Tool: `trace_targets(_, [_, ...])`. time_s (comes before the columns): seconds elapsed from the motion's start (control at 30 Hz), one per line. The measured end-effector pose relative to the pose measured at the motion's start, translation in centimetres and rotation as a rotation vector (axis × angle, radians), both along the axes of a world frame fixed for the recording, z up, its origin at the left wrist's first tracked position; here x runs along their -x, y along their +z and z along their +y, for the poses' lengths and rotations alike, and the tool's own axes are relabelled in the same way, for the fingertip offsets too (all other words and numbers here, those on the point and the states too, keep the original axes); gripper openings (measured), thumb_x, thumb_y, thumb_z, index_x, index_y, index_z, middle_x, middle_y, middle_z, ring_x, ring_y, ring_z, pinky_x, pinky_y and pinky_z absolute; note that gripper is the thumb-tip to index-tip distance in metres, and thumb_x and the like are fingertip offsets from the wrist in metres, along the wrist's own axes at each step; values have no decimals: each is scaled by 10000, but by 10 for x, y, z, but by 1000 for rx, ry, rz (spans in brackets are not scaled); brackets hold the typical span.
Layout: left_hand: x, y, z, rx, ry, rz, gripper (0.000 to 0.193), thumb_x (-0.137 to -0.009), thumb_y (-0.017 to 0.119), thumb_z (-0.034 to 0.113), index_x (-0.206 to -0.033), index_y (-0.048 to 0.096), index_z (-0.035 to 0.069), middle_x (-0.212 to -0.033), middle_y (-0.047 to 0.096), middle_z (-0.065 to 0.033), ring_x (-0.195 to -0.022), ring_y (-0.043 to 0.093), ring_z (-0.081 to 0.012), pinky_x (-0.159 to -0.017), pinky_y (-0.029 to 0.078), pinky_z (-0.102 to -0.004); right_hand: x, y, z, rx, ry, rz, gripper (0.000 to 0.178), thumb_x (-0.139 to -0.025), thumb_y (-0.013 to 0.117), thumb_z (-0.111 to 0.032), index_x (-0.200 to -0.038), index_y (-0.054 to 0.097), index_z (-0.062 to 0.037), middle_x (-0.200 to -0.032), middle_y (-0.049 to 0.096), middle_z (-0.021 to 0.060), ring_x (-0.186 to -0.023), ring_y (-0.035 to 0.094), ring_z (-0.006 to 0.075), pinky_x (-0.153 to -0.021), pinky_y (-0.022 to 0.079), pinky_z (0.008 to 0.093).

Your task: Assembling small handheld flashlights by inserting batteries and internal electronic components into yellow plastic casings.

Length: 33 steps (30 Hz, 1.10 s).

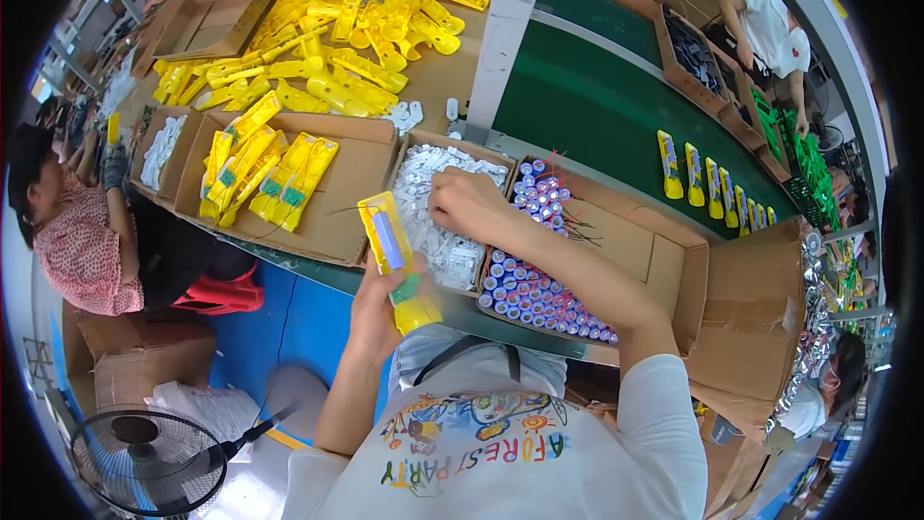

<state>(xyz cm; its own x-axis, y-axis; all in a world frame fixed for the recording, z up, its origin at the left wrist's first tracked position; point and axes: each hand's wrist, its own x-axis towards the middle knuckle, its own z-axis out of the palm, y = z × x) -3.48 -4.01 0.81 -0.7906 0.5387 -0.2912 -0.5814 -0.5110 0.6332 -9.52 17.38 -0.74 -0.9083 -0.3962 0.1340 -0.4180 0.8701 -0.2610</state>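
My left hand (370, 313) is closed around a yellow plastic housing (418, 314), held upright and tilted in front of my body. A blue-purple cylindrical battery (388, 239) and a green circuit board (408, 289) sit inside that housing. Over a cardboard box of small white plastic parts (416, 173), my right hand (467, 202) has its fingers bent together among the pieces. Whatever its fingertips may grip is hidden. Blue-purple batteries (539, 299) with red wires stand packed in the box under my right forearm.
Left of me, a cardboard box (361, 144) holds several yellow housings with green boards. A heap of yellow housings (327, 48) lies beyond. Filled housings (670, 164) line the green conveyor (577, 87) behind a metal post (505, 29). A co-worker (87, 221) sits left, near a fan (149, 462).
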Motion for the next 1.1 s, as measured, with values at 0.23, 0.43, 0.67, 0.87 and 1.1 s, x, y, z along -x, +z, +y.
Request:
trace_targets(0.23, [-19, -5, -3, -47, -74, -51, 442, -895, 463, 167, -1322, 350, 165, -1050, 527, -111, -812, 547, -220, -757, 502, -424, -31, 30, 14, 577, 215, 84, 111, -760, 703, -87, -855, 646, -88, -934, 618, 53, -971, 591, 234, -806, 497, 350])
trace_targets(0.43, [-24, -5, 7, 20, -181, -43, 455, -921, 453, 184, -1352, 309, 157, -1037, 533, -119, -822, 572, -220, -752, 520, -415, -49, 34, 11, 737, 145, -108, 138, -822, 678, -100, -924, 614, -34, -912, 635, 64, -856, 624, 236, -788, 491, 352])
trace_targets(0.67, [-24, -4, 10, 98, -292, 86, 458, -941, 451, 162, -1366, 284, 139, -1013, 542, -127, -803, 587, -203, -720, 530, -380, -48, 34, 0, 1092, -145, -213, 136, -854, 674, -105, -965, 634, -37, -939, 658, 26, -898, 589, 108, -814, 451, 271])
trace_targets(0.87, [-26, -1, 13, 139, -273, 93, 391, -1004, 423, 233, -1352, 286, 119, -981, 550, -115, -767, 586, -191, -691, 525, -359, -55, 39, -4, 501, -127, 432, 156, -778, 740, -147, -883, 655, -68, -853, 668, 39, -818, 618, 179, -735, 462, 320])
trace_targets(1.1, [-20, -3, 19, 368, -248, 510, 356, -1016, 436, 237, -1298, 306, 64, -947, 542, -97, -723, 573, -161, -658, 510, -307, -65, 40, 2, 1051, -249, -211, 165, -828, 728, -88, -948, 636, -21, -817, 655, 7, -731, 597, 74, -638, 457, 211])
